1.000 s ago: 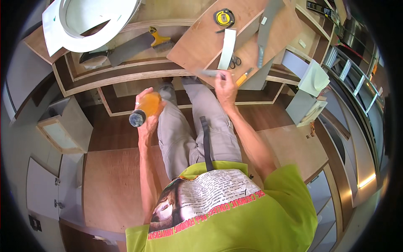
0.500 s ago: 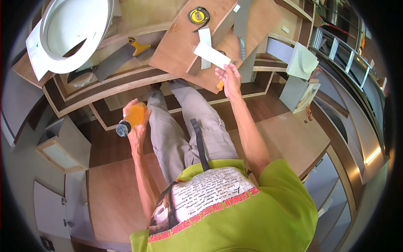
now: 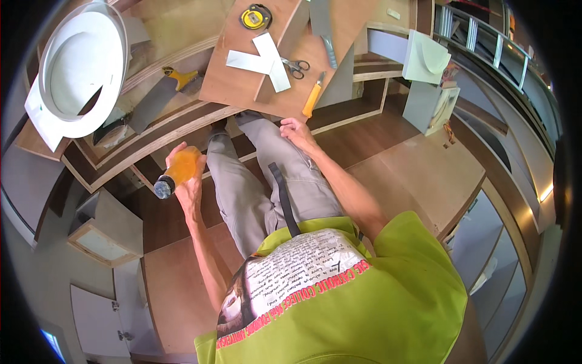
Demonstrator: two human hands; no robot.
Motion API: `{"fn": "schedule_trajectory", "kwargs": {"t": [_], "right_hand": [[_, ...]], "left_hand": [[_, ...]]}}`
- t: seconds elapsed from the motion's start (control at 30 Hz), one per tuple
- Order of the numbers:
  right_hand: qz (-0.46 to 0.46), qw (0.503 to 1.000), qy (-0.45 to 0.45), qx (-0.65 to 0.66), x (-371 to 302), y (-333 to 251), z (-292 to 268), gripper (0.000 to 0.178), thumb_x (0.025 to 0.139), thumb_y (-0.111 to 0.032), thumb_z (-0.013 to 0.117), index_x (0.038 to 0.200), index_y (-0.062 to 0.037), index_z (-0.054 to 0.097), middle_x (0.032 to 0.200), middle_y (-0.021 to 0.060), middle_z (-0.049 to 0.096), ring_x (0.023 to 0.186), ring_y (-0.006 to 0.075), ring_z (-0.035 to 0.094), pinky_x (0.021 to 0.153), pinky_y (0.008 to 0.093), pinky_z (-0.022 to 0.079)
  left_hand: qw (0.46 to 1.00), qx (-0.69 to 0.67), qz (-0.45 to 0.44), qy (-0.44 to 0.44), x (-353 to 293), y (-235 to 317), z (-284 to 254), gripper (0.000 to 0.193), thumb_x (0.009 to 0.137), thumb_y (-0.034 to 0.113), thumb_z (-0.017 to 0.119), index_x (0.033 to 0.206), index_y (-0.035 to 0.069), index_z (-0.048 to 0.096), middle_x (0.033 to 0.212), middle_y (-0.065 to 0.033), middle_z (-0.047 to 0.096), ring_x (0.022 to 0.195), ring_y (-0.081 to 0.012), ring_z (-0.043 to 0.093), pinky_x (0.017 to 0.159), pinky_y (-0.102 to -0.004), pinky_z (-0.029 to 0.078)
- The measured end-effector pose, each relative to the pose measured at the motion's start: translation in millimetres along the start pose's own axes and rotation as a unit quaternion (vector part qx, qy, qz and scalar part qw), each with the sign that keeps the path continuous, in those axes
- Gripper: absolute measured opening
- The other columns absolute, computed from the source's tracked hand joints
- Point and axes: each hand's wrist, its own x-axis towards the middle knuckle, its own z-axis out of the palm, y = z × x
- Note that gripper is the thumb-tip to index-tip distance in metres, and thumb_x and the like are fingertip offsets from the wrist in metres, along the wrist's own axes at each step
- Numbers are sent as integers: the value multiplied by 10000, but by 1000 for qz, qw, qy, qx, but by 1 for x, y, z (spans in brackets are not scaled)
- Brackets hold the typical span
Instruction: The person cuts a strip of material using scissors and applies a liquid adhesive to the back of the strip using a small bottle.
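Note:
My left hand [image 3: 189, 182] is wrapped round an orange bottle [image 3: 182, 165], tilted so that its dark, whitish-smeared cap points down toward me. Above my right thigh, my right hand [image 3: 298, 134] is empty, its fingers loosely bent and apart. Ahead of it lies a brown wooden board [image 3: 227, 82]. On this board one white strip [image 3: 245, 62] lies against another white strip [image 3: 276, 68]. Beside them are scissors [image 3: 297, 68] and a yellow-handled cutter knife [image 3: 313, 99], the thing nearest my right hand. A yellow and black tape measure [image 3: 255, 17] sits farther back.
A handsaw [image 3: 159, 94] with a yellow handle lies in the open wooden framework [image 3: 176, 126] at left. Behind it stands a white ring-shaped piece [image 3: 37, 109]. Another grey blade with a handle [image 3: 328, 48] is on the board. A ladder [image 3: 498, 51] lies at far right.
My right hand has let go of the white strip, which now lies on the board, and has drawn back toward my thigh. My left hand still holds the bottle. The view has shifted slightly.

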Motion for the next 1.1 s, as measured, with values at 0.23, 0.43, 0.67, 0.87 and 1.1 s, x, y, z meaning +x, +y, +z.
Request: {"fn": "schedule_trajectory", "kwargs": {"t": [0.23, 0.43, 0.67, 0.87, 1.1], "right_hand": [[43, 997, 43, 55, 6, 44, 5, 312, 897, -139, 630, 1156, 26, 585, 953, 87, 665, 828, 143, 642, 749, 282, 529], [-64, 994, 86, 8, 23, 85, 14, 197, 875, -106, 630, 1042, -2, 629, 856, 45, 663, 780, 116, 616, 693, 280, 514], [-39, 997, 61, 34, 8, 39, 18, 275, 898, -148, 628, 1117, 17, 610, 912, 73, 664, 789, 126, 633, 730, 275, 518], [-51, 989, 74, 116, 27, 22, 20, 269, 903, -184, 616, 1083, 17, 625, 915, 100, 691, 772, 142, 664, 728, 286, 530], [-212, 952, 215, -51, 58, -80, -34, 257, 956, -233, 581, 1088, -16, 621, 872, 88, 677, 806, 178, 657, 733, 320, 515]], "left_hand": [[998, 45, 15, -43, 14, 9, 3, 500, 811, 173, 789, 1236, 45, 559, 1161, -85, 592, 1043, -192, 584, 938, -335, 465], [996, 22, 15, -79, 28, 15, 17, 491, 831, 200, 773, 1235, 42, 544, 1092, -59, 570, 1013, -172, 564, 913, -315, 461], [994, 33, 36, -94, 31, 48, 39, 514, 798, 159, 791, 1238, 56, 545, 1053, -73, 592, 967, -185, 585, 886, -325, 484], [991, 54, 34, -119, 55, 41, 53, 553, 774, 168, 817, 1246, 55, 552, 1027, -74, 617, 935, -181, 601, 878, -319, 490], [990, 94, 45, -96, 46, 6, 51, 584, 737, 195, 858, 1217, 49, 559, 1032, -113, 640, 951, -233, 614, 877, -367, 492]]}}
